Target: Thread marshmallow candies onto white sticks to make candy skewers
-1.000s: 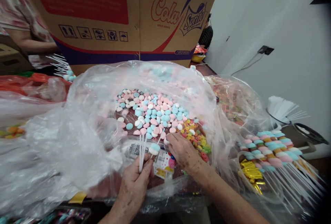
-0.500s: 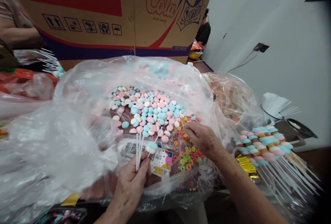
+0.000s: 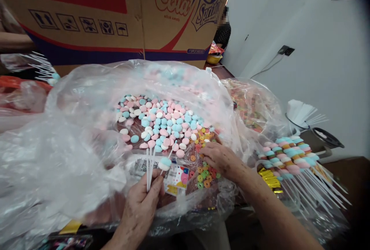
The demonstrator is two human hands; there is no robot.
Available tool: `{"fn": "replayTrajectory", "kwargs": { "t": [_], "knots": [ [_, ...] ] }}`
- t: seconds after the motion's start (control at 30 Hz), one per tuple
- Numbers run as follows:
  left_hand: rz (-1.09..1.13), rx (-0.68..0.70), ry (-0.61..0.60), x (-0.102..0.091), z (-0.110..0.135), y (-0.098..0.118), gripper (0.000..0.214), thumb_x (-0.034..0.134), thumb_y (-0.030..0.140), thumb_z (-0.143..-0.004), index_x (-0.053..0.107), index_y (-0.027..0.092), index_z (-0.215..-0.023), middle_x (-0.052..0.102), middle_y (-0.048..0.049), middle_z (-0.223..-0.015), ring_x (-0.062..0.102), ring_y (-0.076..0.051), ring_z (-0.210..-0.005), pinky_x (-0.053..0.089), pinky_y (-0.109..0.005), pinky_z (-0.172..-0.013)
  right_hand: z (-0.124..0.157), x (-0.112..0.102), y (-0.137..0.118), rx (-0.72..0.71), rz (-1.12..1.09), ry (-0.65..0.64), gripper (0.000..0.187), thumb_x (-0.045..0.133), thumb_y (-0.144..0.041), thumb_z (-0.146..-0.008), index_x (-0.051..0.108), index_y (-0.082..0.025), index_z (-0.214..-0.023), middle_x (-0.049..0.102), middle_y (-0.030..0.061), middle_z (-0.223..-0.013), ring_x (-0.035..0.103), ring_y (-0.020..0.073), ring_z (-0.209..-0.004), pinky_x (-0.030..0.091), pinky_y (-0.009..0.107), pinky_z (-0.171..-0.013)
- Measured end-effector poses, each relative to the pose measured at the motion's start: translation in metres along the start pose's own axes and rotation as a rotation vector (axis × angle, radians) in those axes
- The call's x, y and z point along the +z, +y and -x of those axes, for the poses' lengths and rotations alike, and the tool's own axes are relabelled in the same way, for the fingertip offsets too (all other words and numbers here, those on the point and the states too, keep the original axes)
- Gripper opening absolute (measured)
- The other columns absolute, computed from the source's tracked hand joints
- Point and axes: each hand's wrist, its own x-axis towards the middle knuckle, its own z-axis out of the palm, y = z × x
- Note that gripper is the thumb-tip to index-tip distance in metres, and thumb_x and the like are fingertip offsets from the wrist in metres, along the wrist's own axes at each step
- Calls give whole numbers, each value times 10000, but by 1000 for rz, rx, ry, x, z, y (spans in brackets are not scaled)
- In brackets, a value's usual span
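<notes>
My left hand (image 3: 143,202) is closed around a few thin white sticks (image 3: 149,165); one stick carries a blue and white marshmallow (image 3: 164,163). My right hand (image 3: 221,159) rests knuckles-up on the small coloured ring candies (image 3: 204,174), its fingers curled into them; what they pinch is hidden. Both hands sit at the near edge of a big clear plastic bag (image 3: 86,134) that holds a pile of pink, blue and white marshmallow pieces (image 3: 162,123).
A large cardboard box (image 3: 115,15) stands behind the bag. At the right lie finished candy skewers (image 3: 291,157) beside gold wrappers (image 3: 268,177), a second bag of candies (image 3: 251,107) and a holder of white sticks (image 3: 303,113). Another person's arm (image 3: 14,42) shows far left.
My right hand moved from the marshmallows right onto the ring candies, then dropped slightly toward me. The left hand kept hold of the sticks. The view drifted right.
</notes>
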Motion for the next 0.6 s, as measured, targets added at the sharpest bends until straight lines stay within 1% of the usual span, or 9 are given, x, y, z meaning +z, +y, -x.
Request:
{"fn": "replayTrajectory", "kwargs": {
  "t": [0.1, 0.2, 0.3, 0.4, 0.5, 0.6],
  "knots": [
    [-13, 19, -9, -2, -1, -4, 334, 630, 495, -839, 654, 169, -767, 486, 61, -506, 340, -73, -401, 235, -177, -385, 1, 0, -2, 18, 6, 1, 220, 461, -89, -925, 664, -173, -914, 637, 56, -908, 577, 187, -884, 413, 273, -751],
    [-20, 26, -23, -5, -3, -7, 332, 638, 493, -838, 672, 167, -791, 498, 57, -508, 357, -76, -400, 267, -179, -384, 4, -1, -4, 48, 9, 9, 213, 463, -75, -923, 655, -168, -918, 632, 55, -902, 576, 180, -866, 408, 265, -740],
    [-18, 11, -42, -6, -3, -5, 333, 638, 495, -842, 678, 164, -829, 516, 55, -522, 360, -72, -399, 278, -173, -376, 7, 0, -4, 6, 32, 10, 233, 463, -50, -916, 656, -179, -927, 628, 49, -899, 573, 179, -864, 405, 259, -728],
    [21, -29, -53, -6, -2, -4, 350, 658, 515, -825, 665, 167, -854, 530, 56, -542, 367, -68, -408, 257, -159, -362, 7, 6, -2, -41, 83, 46, 253, 461, -25, -902, 652, -187, -935, 627, 50, -919, 571, 187, -885, 409, 266, -731],
    [86, -77, -86, -6, -2, -5, 371, 670, 540, -811, 644, 175, -873, 533, 63, -570, 364, -60, -423, 227, -145, -360, 4, 15, 1, -40, 131, 97, 208, 467, -45, -907, 633, -171, -892, 618, 66, -918, 567, 200, -883, 419, 285, -740],
    [72, -70, -74, -6, -4, -9, 356, 676, 528, -805, 638, 177, -854, 527, 66, -553, 357, -58, -412, 228, -146, -356, 2, 24, 4, -48, 152, 137, 182, 479, -45, -887, 612, -167, -910, 618, 74, -912, 563, 210, -870, 422, 297, -736]
  ]
}}
